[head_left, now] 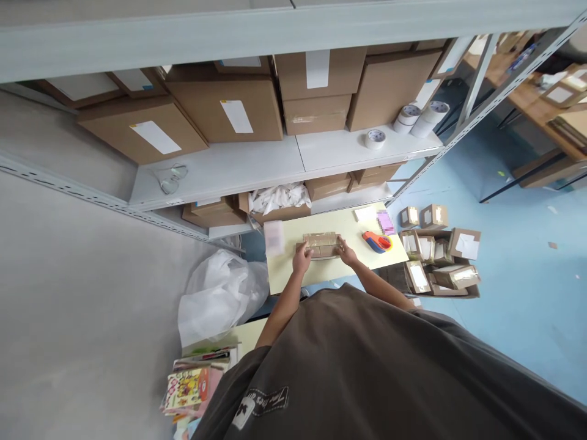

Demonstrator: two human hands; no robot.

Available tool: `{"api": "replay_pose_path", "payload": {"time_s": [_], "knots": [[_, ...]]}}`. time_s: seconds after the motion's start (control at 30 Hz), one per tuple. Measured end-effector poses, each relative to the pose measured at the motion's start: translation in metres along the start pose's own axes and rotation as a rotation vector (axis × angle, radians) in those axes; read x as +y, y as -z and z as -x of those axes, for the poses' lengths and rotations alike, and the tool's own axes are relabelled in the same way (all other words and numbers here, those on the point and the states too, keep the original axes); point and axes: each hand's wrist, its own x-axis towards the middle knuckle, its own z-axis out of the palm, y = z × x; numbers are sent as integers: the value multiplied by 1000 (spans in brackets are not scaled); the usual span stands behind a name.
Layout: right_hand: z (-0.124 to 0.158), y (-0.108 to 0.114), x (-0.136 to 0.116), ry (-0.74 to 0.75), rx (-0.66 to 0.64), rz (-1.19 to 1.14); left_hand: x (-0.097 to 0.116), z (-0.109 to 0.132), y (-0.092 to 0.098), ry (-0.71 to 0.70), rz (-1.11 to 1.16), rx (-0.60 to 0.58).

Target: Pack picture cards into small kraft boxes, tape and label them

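Observation:
A small cardboard box (321,239) with shiny tape across it rests on the pale yellow table (287,275). My left hand (302,258) grips its left end, thumb on the near face. At the opposite end my right hand (347,251) holds the box with fingers wrapped round the corner. To the right lies an orange and blue tape dispenser (376,242), beside a purple packet (386,222) and a white slip (365,214). A pale pink stack (274,238) sits at the table's left edge.
Metal shelving (257,165) stands just beyond the table, with large cartons (224,110) and tape rolls (375,139). A carton of packed boxes (443,263) is on the floor at right. A white plastic bag (220,299) and magazines (188,388) are at left.

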Motion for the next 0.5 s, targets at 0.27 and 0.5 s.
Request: {"api": "replay_pose_path", "payload": {"time_s": [0.27,0.5], "knots": [[-14,-22,-25,-159,211,-80,10,-29,-23,312,67,176],[-3,-6,-11,65,221,-147,4,-39,-33,261,-2,91]]}}
